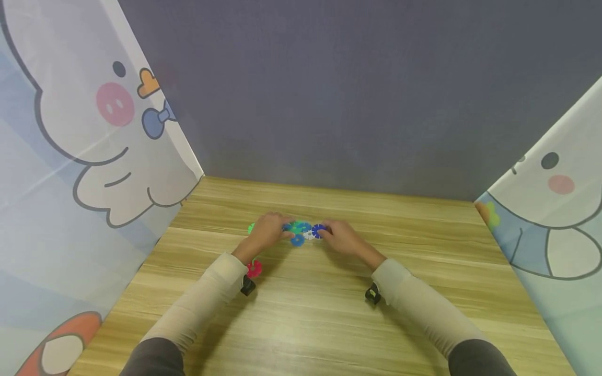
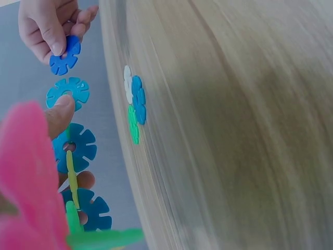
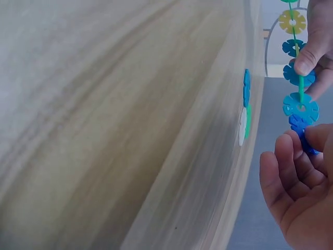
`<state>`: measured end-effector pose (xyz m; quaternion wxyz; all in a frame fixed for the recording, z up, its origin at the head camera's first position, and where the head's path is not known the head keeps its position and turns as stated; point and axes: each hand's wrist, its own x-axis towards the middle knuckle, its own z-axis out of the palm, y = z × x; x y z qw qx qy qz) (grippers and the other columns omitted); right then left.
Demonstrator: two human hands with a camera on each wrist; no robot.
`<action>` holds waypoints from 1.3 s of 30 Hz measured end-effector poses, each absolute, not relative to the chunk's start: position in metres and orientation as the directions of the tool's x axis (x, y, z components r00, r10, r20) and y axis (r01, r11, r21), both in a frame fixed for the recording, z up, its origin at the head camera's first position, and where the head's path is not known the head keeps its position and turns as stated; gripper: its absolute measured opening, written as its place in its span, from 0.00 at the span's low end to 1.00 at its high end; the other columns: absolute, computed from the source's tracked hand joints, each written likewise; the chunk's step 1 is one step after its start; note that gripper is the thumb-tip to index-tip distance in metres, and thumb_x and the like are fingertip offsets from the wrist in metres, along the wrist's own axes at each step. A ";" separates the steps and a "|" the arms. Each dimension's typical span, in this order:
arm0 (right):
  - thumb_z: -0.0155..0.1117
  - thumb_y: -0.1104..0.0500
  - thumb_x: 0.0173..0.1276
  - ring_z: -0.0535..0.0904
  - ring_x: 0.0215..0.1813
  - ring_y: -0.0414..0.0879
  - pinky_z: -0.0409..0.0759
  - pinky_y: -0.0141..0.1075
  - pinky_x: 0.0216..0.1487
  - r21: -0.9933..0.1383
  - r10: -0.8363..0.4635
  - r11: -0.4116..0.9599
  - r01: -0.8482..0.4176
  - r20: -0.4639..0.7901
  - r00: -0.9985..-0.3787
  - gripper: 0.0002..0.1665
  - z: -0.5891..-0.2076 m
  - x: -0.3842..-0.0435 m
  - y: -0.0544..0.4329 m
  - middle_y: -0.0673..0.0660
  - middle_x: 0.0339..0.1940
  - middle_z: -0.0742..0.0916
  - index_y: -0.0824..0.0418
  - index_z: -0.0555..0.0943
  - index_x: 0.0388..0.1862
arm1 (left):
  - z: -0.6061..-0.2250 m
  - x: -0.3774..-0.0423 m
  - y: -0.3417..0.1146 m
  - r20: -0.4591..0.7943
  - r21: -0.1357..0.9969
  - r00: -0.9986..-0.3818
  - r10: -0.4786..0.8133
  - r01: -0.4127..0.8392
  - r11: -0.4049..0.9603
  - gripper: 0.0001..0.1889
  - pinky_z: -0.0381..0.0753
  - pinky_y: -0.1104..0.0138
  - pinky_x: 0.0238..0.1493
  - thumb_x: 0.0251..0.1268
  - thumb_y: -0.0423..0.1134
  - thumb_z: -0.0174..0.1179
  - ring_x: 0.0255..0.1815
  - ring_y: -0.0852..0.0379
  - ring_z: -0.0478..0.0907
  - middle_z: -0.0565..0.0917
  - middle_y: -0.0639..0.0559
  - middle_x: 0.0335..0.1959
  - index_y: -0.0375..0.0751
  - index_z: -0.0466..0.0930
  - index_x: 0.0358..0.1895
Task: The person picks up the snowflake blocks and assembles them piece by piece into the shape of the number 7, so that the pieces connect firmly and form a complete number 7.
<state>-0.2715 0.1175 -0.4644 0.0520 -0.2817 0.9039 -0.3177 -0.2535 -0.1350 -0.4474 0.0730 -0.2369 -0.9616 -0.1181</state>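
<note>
My left hand [image 1: 269, 230] grips a chain of slotted plastic flower discs, its thumb on a light blue disc [image 2: 77, 87] at the end. Other blue discs [image 2: 87, 146], a yellow disc [image 3: 292, 16] and green ones follow along it, with a pink-red disc [image 1: 254, 269] hanging below the left wrist. Between thumb and fingers, my right hand [image 1: 344, 237] pinches a dark blue disc [image 3: 297, 123]. That disc faces the light blue end; in the right wrist view the two overlap, while a small gap shows in the left wrist view.
Loose discs lie on the wooden table [image 1: 301, 313] under the hands: a white one [image 2: 127, 83], a blue one [image 2: 139, 101] and a green one [image 2: 133, 125]. A grey panel [image 1: 310, 94] stands behind the table, with cartoon-printed cloths [image 1: 56, 209] at both sides.
</note>
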 end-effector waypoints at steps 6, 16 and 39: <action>0.60 0.58 0.76 0.68 0.22 0.39 0.69 0.28 0.24 -0.610 -0.530 0.632 -0.479 0.111 -0.841 0.14 -0.462 -0.271 0.120 0.48 0.20 0.77 0.57 0.75 0.27 | -0.447 -0.252 -0.134 0.213 0.184 -0.870 0.444 0.482 0.857 0.26 0.89 0.51 0.49 0.59 0.50 0.73 0.51 0.40 0.86 0.89 0.45 0.52 0.46 0.85 0.60; 0.59 0.57 0.77 0.69 0.19 0.38 0.67 0.27 0.19 -0.678 -0.497 0.611 -0.408 0.072 -0.865 0.14 -0.464 -0.271 0.122 0.48 0.18 0.80 0.57 0.76 0.28 | -0.448 -0.252 -0.131 0.204 0.193 -0.869 0.451 0.488 0.852 0.26 0.88 0.50 0.52 0.59 0.51 0.73 0.53 0.40 0.86 0.89 0.45 0.53 0.46 0.85 0.60; 0.56 0.60 0.78 0.80 0.22 0.41 0.87 0.35 0.27 -0.908 -0.432 0.419 0.005 -0.204 -0.878 0.13 -0.468 -0.275 0.125 0.54 0.23 0.83 0.66 0.79 0.34 | -0.447 -0.248 -0.122 0.212 0.202 -0.837 0.504 0.542 0.816 0.26 0.87 0.53 0.57 0.56 0.49 0.74 0.54 0.44 0.86 0.89 0.47 0.54 0.45 0.85 0.59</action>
